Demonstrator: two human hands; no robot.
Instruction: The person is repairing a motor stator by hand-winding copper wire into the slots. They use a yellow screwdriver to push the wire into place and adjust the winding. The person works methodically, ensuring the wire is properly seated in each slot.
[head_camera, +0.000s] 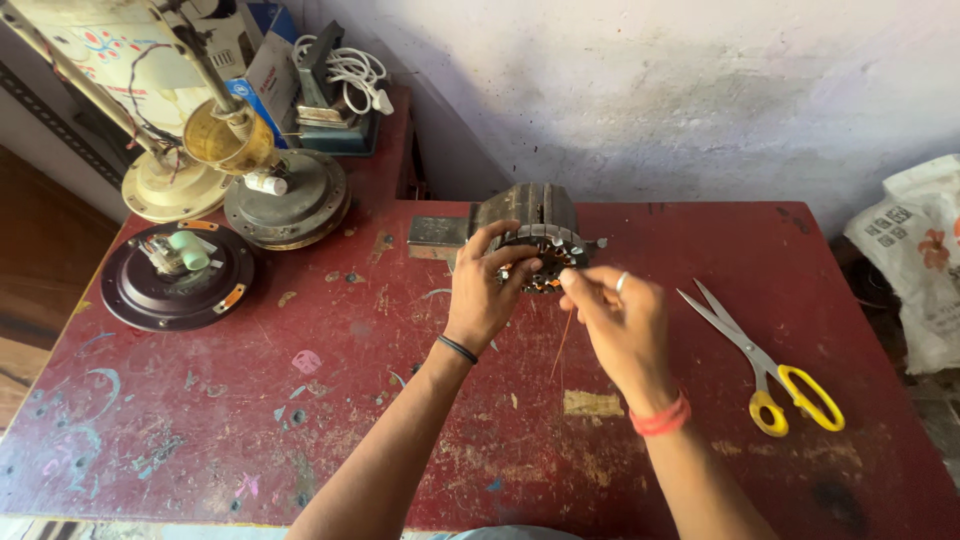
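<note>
Two hands meet over a ribbed metal motor stator (538, 232) that sits on the red table (300, 400) near its far edge. The left hand (487, 290) is curled around the stator's near side, fingers wrapped over its rim to steady it. The right hand (615, 315) is pinched shut on a thin copper wire (562, 340); thumb and forefinger hold it at the stator's mouth, and the loose end hangs down toward the tabletop.

The wire looks fine and springy, so, as I judge it, a sharp tug could kink or snap it where it enters the slots. A slack pinch could let it slide free. The slot edges look hard and may scrape the wire's coating if it is dragged across them at an angle. The stator rests on a narrow side, so a loosened left grip could let it roll.

Right of the right hand, well apart, lie yellow-handled scissors (765, 365), blades pointing toward the hands; a blind reach could meet the tips. Far to the left of the left hand sit a dark round fan housing (135, 290) and two more motor housings behind it.
</note>
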